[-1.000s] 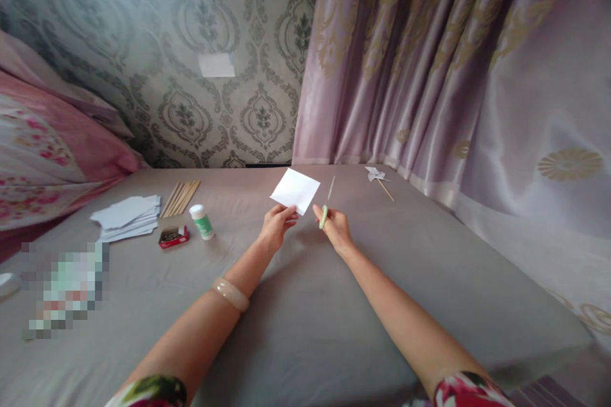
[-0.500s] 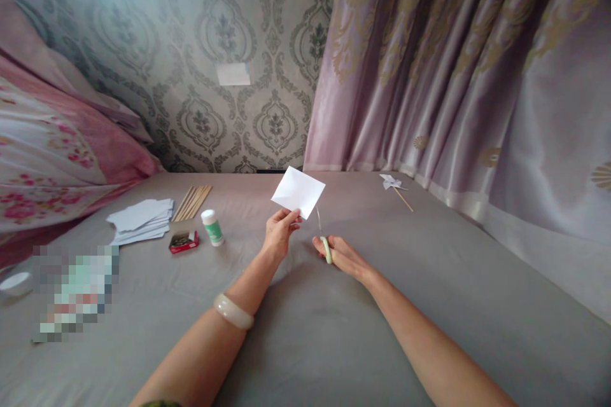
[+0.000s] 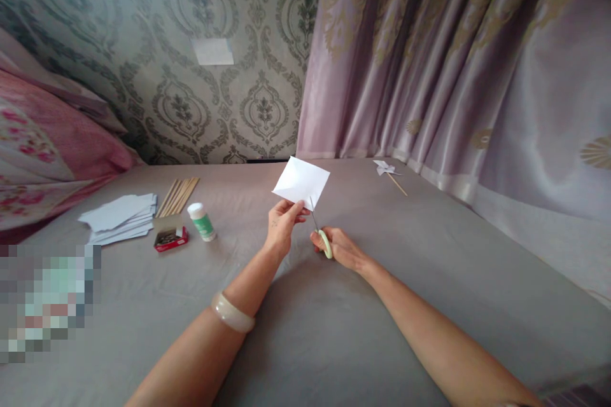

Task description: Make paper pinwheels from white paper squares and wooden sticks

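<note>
My left hand [image 3: 282, 227] pinches the lower corner of a white square of paper [image 3: 301, 182] and holds it up above the grey bed sheet [image 3: 305, 324]. My right hand [image 3: 340, 248] grips green-handled scissors [image 3: 321, 235], fingers through the handle. The thin blades point up and touch the paper's lower edge, just right of my left fingers. A pale bangle [image 3: 232, 313] sits on my left wrist.
At the left lie a stack of white paper sheets [image 3: 119, 217], a bundle of wooden sticks [image 3: 178, 196], a small red box [image 3: 170, 238] and a green-labelled glue bottle [image 3: 201, 221]. A paper pinwheel on a stick [image 3: 389, 172] lies by the purple curtain [image 3: 453, 70]. Pink bedding [image 3: 42, 159] is piled far left.
The scissors swung from pointing away at the right of the paper to meeting its lower edge. My right hand dropped and moved closer to my left hand.
</note>
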Available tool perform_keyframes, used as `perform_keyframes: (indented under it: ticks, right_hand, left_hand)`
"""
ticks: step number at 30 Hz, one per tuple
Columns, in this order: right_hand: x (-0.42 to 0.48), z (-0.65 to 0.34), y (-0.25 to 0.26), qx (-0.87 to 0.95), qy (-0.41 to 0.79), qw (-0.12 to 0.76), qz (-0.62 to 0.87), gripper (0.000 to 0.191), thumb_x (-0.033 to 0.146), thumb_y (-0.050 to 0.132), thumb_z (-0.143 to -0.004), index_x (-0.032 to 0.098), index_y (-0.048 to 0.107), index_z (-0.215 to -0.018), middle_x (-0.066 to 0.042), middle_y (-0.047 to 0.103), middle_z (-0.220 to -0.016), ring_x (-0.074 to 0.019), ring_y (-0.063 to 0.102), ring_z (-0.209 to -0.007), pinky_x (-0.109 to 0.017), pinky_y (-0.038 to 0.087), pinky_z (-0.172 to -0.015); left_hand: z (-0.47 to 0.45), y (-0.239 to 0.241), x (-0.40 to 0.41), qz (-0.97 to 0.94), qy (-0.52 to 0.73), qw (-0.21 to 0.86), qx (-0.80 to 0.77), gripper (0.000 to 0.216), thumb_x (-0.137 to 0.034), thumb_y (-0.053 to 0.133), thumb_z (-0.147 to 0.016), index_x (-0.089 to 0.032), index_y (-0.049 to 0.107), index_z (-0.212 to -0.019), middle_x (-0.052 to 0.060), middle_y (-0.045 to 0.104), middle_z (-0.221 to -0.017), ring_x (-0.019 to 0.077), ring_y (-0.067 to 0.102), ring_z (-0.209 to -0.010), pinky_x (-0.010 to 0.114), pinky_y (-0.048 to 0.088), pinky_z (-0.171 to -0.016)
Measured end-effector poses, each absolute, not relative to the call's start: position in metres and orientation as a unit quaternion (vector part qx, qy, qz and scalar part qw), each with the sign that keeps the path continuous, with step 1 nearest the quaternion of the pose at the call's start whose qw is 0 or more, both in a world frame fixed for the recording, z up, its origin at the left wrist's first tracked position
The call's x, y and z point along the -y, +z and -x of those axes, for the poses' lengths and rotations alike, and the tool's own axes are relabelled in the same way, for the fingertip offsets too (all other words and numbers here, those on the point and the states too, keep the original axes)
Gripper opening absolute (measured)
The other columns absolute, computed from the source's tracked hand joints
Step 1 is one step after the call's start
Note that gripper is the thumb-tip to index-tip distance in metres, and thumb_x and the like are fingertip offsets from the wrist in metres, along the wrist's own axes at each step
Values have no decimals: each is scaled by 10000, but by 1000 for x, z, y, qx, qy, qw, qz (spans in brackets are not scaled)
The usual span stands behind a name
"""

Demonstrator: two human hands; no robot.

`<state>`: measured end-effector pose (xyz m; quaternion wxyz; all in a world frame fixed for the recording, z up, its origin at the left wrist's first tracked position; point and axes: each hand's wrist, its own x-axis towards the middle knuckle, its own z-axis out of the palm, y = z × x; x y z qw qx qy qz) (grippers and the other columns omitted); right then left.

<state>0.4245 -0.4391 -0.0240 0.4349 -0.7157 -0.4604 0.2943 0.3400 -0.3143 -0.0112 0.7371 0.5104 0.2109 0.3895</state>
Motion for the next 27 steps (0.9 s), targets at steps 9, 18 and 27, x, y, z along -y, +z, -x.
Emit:
perform_keyframes:
  ticks: [9, 18, 27]
  right_hand:
    - [439, -424, -27, 443, 307, 456, 708, 583, 742, 518, -691, 163, 517, -621, 26, 485, -554, -97, 392, -513, -248, 302, -520]
    - [438, -426, -30, 423, 308, 466, 714, 549, 704, 565, -675, 160, 541, -610, 16, 524, -558, -96, 401, -507, -244, 303, -511]
    - [439, -422, -24, 418, 300, 455, 727, 555, 714, 547, -667, 165, 534, -581, 22, 498, -524, -98, 394, -494, -249, 286, -501]
  left_hand:
    - [-340, -13, 314, -507, 388, 742, -205, 244, -302, 747, -610, -117, 631, -717, 21, 639, -638, 112, 609, -598, 205, 437, -540]
    - [-339, -11, 315, -495, 373, 754, -219, 288, -334, 781, -571, -121, 590, -601, 30, 628, -602, 125, 623, -597, 208, 436, -527]
    - [-339, -12, 313, -479, 362, 765, -231, 285, -323, 789, -571, -115, 600, -617, 44, 643, -596, 129, 638, -595, 191, 440, -507]
